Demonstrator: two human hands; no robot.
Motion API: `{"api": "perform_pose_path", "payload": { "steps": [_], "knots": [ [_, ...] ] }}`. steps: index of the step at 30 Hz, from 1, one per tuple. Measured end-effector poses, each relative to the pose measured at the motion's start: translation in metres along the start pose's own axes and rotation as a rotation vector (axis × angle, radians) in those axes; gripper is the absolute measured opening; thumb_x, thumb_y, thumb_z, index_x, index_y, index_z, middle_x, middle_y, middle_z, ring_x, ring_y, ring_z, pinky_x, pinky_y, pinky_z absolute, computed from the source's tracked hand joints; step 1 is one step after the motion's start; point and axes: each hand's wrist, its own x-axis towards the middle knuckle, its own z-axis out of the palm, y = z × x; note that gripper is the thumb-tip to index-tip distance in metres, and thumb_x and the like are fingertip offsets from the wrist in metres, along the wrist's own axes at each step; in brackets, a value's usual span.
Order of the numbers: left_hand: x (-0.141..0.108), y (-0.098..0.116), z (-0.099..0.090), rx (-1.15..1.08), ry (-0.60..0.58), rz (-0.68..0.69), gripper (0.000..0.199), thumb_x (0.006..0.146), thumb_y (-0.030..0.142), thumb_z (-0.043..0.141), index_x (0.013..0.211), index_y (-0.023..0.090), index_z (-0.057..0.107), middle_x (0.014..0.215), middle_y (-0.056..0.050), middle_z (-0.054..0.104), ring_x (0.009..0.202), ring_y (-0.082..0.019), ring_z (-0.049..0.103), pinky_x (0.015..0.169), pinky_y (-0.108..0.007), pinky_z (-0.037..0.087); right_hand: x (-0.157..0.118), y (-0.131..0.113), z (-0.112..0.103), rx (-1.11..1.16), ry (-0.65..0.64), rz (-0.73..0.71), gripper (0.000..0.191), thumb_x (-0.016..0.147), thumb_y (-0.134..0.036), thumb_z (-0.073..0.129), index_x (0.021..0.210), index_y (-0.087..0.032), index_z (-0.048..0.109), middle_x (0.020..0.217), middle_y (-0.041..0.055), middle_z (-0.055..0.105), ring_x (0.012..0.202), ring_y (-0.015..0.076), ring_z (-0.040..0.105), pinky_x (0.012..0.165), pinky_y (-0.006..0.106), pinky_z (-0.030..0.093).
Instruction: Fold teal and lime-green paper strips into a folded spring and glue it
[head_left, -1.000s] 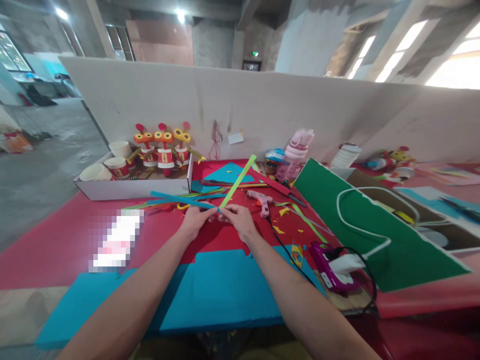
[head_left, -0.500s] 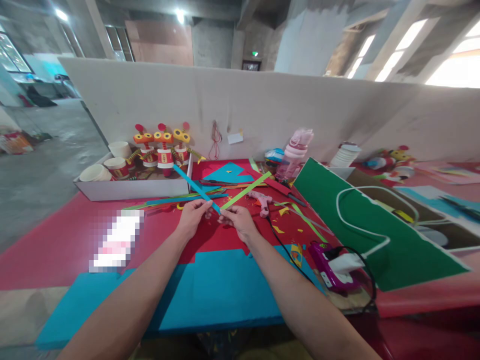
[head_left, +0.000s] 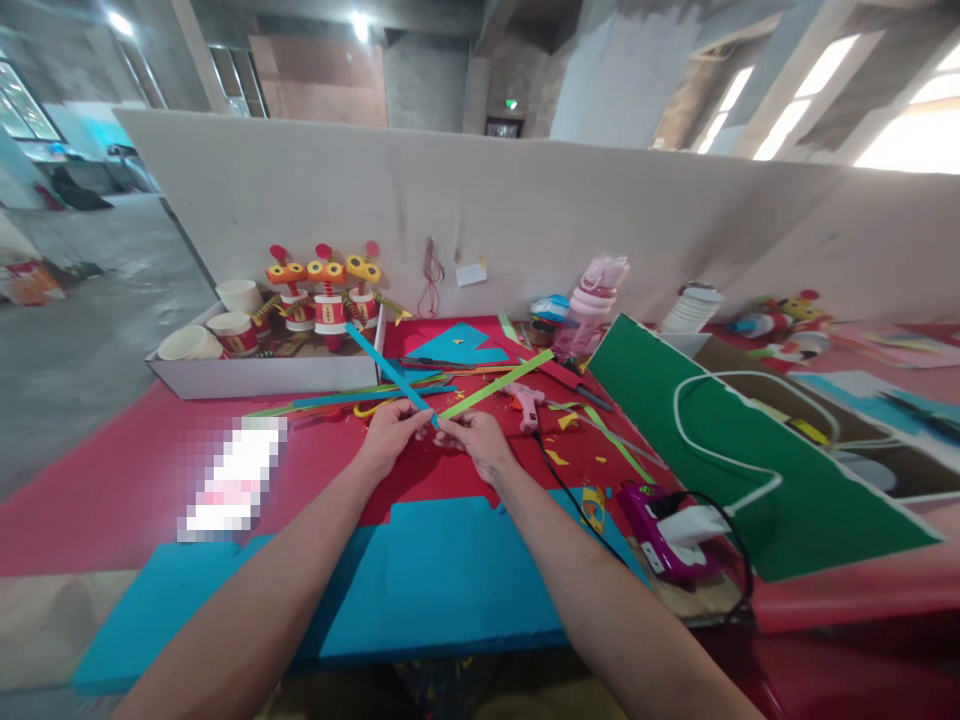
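Between finger and thumb, my left hand [head_left: 393,437] pinches a blue paper strip [head_left: 384,368] that slants up to the left. My right hand [head_left: 478,440] is closed at the lower end of a light green paper strip [head_left: 499,385], which slants up to the right. The two strips meet at their near ends, where my fingertips almost touch and partly hide the joint. A pink glue gun [head_left: 529,402] lies on the red table just right of my right hand, its black cord running toward me.
Blue foam sheets [head_left: 465,580] cover the near edge. At the left, a white box [head_left: 277,378] holds paper cups [head_left: 191,343] and several robot-like figures [head_left: 328,310]. A green board [head_left: 720,460], purple power strip [head_left: 664,540] and pink bottle [head_left: 592,310] stand at the right. Yellow scraps lie about.
The green strip's far end has swung slightly right and down. My hands stay pinched together at the strips' near ends, almost in the same place.
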Motion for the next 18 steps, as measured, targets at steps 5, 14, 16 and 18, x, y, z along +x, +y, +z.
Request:
{"api": "perform_pose_path", "payload": {
  "steps": [5, 14, 16, 18],
  "knots": [
    [-0.0006, 0.0008, 0.0003, -0.001, 0.006, 0.016, 0.028, 0.066, 0.040, 0.069, 0.063, 0.015, 0.061, 0.053, 0.000, 0.057, 0.050, -0.010, 0.048, 0.053, -0.024, 0.038, -0.0007, -0.0007, -0.0003, -0.006, -0.014, 0.006, 0.035, 0.050, -0.036, 0.083, 0.066, -0.012, 0.065, 0.059, 0.0031, 0.066, 0.054, 0.0132, 0.063, 0.063, 0.028, 0.055],
    [-0.0007, 0.0002, 0.0015, -0.037, -0.011, 0.007, 0.028, 0.070, 0.041, 0.067, 0.064, 0.015, 0.059, 0.053, 0.001, 0.056, 0.049, -0.009, 0.049, 0.052, -0.023, 0.037, -0.0009, -0.0008, 0.0012, 0.008, -0.043, 0.006, 0.032, 0.051, -0.033, 0.082, 0.069, -0.012, 0.066, 0.059, 0.0021, 0.066, 0.054, 0.0124, 0.062, 0.064, 0.029, 0.056],
    [-0.0008, -0.0001, 0.0015, -0.077, -0.046, -0.007, 0.029, 0.073, 0.042, 0.065, 0.066, 0.015, 0.059, 0.054, 0.001, 0.056, 0.049, -0.009, 0.049, 0.052, -0.023, 0.038, 0.0007, 0.0000, 0.0011, 0.038, -0.011, -0.003, 0.030, 0.051, -0.033, 0.081, 0.067, -0.012, 0.066, 0.058, 0.0025, 0.066, 0.055, 0.0127, 0.062, 0.063, 0.029, 0.056],
    [-0.0010, -0.0004, 0.0015, -0.098, -0.076, -0.021, 0.030, 0.074, 0.043, 0.064, 0.067, 0.014, 0.060, 0.056, 0.000, 0.057, 0.050, -0.009, 0.049, 0.053, -0.023, 0.038, 0.0023, 0.0008, 0.0009, 0.062, 0.026, -0.020, 0.029, 0.051, -0.032, 0.081, 0.065, -0.012, 0.066, 0.057, 0.0029, 0.065, 0.054, 0.0128, 0.062, 0.061, 0.028, 0.055]
  ]
}}
